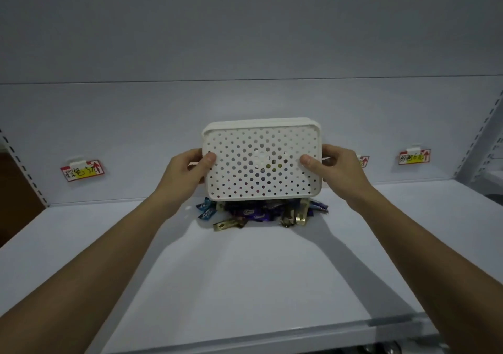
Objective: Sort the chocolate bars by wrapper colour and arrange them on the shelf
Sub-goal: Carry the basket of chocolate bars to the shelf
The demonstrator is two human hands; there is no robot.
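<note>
Left hand (pixel 187 170), right hand (pixel 344 168): fingers (pixel 307 160) around basket (pixel 261 149)

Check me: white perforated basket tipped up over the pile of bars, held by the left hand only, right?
Wrong on the hands: the head view shows the left hand and right hand both gripping the basket, one per side. It is tipped up over the bars.

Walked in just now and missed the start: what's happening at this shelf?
A person holds a white perforated basket tipped up so that its holed bottom faces the camera. The left hand grips its left side and the right hand its right side. Under its lower rim, chocolate bars in blue, purple and gold wrappers lie in one mixed heap on the white shelf. Nothing is sorted by colour yet.
</note>
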